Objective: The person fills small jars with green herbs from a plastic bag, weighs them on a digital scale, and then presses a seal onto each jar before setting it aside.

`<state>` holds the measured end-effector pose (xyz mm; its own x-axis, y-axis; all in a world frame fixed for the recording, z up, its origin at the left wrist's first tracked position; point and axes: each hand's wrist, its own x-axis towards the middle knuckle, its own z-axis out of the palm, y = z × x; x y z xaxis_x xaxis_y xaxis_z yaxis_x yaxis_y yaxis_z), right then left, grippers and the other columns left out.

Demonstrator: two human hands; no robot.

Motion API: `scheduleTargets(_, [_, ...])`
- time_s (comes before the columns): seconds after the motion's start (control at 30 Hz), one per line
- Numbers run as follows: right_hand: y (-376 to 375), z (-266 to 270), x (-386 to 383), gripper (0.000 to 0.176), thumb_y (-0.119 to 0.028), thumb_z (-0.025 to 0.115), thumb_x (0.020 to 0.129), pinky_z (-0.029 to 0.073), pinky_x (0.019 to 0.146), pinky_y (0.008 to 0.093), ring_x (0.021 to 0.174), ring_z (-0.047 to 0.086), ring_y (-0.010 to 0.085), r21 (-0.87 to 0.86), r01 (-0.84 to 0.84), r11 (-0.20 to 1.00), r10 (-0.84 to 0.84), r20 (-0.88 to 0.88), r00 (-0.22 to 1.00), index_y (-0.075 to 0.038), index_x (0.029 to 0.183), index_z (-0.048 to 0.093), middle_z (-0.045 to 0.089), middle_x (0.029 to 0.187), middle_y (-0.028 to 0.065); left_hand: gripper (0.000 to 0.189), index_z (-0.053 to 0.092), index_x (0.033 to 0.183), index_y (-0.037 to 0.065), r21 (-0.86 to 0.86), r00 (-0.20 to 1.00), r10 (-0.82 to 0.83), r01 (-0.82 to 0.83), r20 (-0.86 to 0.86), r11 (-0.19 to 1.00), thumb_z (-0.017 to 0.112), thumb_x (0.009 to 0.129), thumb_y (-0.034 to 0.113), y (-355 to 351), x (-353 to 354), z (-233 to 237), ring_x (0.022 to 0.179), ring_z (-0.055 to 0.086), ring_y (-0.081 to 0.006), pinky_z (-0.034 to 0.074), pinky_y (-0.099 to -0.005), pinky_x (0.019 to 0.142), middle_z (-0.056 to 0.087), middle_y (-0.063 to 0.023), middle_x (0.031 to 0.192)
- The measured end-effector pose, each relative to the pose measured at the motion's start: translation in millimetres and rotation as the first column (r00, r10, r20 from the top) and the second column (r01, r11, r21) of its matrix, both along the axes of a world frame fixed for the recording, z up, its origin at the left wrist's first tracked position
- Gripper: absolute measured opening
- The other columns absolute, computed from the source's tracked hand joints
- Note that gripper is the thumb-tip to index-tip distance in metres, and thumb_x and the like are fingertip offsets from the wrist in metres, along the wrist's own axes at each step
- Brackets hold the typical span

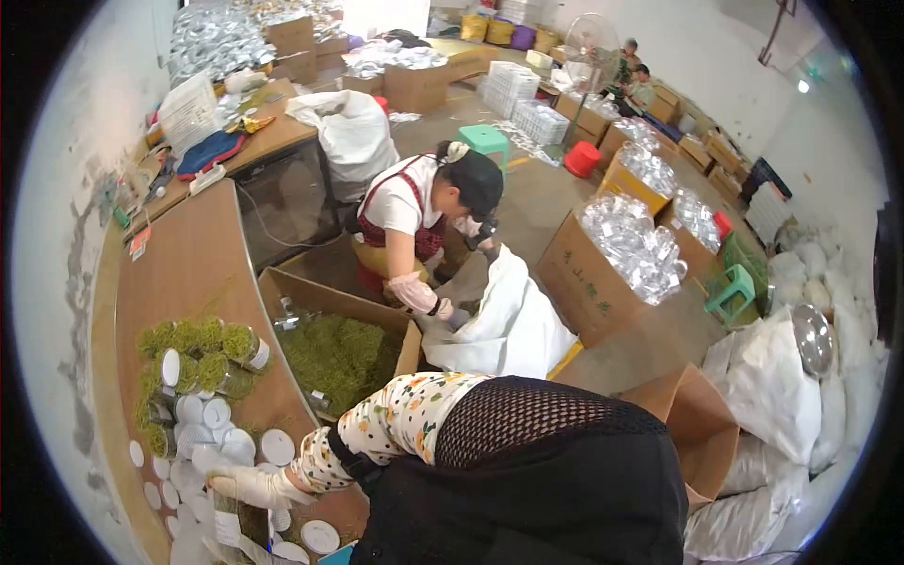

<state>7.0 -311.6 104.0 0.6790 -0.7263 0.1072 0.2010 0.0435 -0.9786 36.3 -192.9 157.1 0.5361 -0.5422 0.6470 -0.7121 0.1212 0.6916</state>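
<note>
My right hand (250,486), in a white glove, reaches over the table (193,254) at the lower left. Its fingers close around the top of a clear jar (228,529) with a white label and dark contents. Below the jar, a pale shape at the bottom edge may be part of my left hand; its fingers cannot be made out. Round white lids (277,447) lie scattered and piled around the jar. Farther up the table stand several clear jars (247,347) topped with green, moss-like strands, some tipped on their sides.
Beside the table, a cardboard box (411,348) holds loose green strands (339,350). A co-worker (405,207) bends over a white sack (513,315). Cartons of clear containers (633,247), a green stool (484,141) and stacked sacks (767,377) stand around the floor.
</note>
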Motion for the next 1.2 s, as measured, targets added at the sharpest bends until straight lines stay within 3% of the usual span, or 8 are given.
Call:
scheduleTargets(0.5, [7,-40,8,0.032,-0.035,0.039,0.099,0.042,0.085,0.0328,0.092,0.048,0.0153,0.091,-0.087,0.992,0.086,0.015,0.996,-0.01,0.111,0.054,0.053,0.099,0.0031,0.061,0.033,0.144,0.0,0.146,0.995,-0.067,0.077,-0.072,0.986,0.065,0.093,0.012,5,-1,-10,0.118,0.051,-0.0304,0.045,-0.043,0.096,0.046,-0.022,0.135])
scheduleTargets(0.63, [24,-42,15,0.031,-0.038,0.053,0.081,0.045,0.067,0.0377,0.066,0.057,0.0208,0.695,-0.26,0.67,0.165,0.202,0.965,-0.009,0.086,0.063,0.063,0.074,0.0057,0.062,0.033,0.144,0.0,0.225,0.993,0.028,-0.003,-0.111,0.974,0.065,0.093,0.012,31,4,-12,0.118,0.051,-0.0305,0.045,-0.043,0.096,0.046,-0.0221,0.135])
scheduleTargets(0.83, [-8,-186,120,0.017,-0.018,0.057,0.089,0.048,0.067,0.0288,0.079,0.056,0.0117,0.529,-0.597,0.603,0.5,0.332,0.8,-0.009,0.104,0.061,0.061,0.088,-0.001,0.062,0.033,0.144,0.0,0.453,0.953,0.172,-0.042,-0.251,0.891,0.065,0.093,0.012,100,14,-11,0.118,0.051,-0.0307,0.045,-0.0429,0.096,0.046,-0.0222,0.135])
scheduleTargets(0.93, [-26,-140,78,0.019,-0.017,0.056,0.091,0.049,0.073,0.0313,0.086,0.058,0.0141,0.169,-0.515,0.84,0.475,0.229,0.85,-0.006,0.106,0.06,0.062,0.095,0.002,0.071,0.027,0.149,0.005,0.386,0.951,0.129,-0.011,-0.281,0.922,0.067,0.092,0.021,170,30,-47,0.122,0.049,-0.0304,0.044,-0.0415,0.101,0.043,-0.0209,0.141])
scheduleTargets(0.97, [-39,-133,67,0.019,-0.016,0.056,0.091,0.05,0.075,0.0325,0.088,0.058,0.0158,0.211,-0.53,0.821,0.475,0.264,0.84,-0.005,0.106,0.06,0.062,0.097,0.0036,0.075,0.021,0.152,0.001,0.433,0.905,0.211,-0.033,-0.37,0.901,0.059,0.093,0.024,217,46,-91,0.137,0.036,-0.0243,0.029,-0.0386,0.115,0.033,-0.0167,0.15])
scheduleTargets(1.13, [-109,-77,30,0.02,-0.015,0.056,0.094,0.052,0.086,0.0385,0.095,0.062,0.0242,0.442,-0.625,0.644,0.425,0.473,0.772,-0.001,0.107,0.058,0.064,0.104,0.0118,0.079,0.034,0.148,0.002,0.889,0.648,0.735,-0.195,-0.2,0.415,0.074,0.08,0.014,335,-44,-45,0.126,0.048,-0.0301,0.038,-0.0383,0.106,0.044,-0.0215,0.14])
scheduleTargets(1.17, [-126,-64,23,0.02,-0.015,0.056,0.094,0.053,0.088,0.0397,0.097,0.063,0.0259,0.474,-0.617,0.629,0.383,0.501,0.776,0.0,0.107,0.058,0.064,0.106,0.0134,0.086,0.034,0.15,0.01,0.79,0.33,0.803,-0.211,-0.496,0.575,0.078,0.076,0.019,376,-68,-69,0.122,0.05,-0.0333,0.042,-0.041,0.103,0.044,-0.0232,0.138])
scheduleTargets(1.2, [-146,-52,17,0.021,-0.015,0.056,0.095,0.053,0.091,0.0409,0.098,0.064,0.0276,0.508,-0.589,0.629,0.33,0.511,0.794,0.001,0.107,0.058,0.064,0.107,0.015,0.089,0.034,0.15,0.013,0.912,0.259,0.92,-0.211,-0.295,0.352,0.08,0.074,0.021,404,-92,-67,0.122,0.049,-0.0346,0.043,-0.0417,0.102,0.043,-0.0238,0.139])
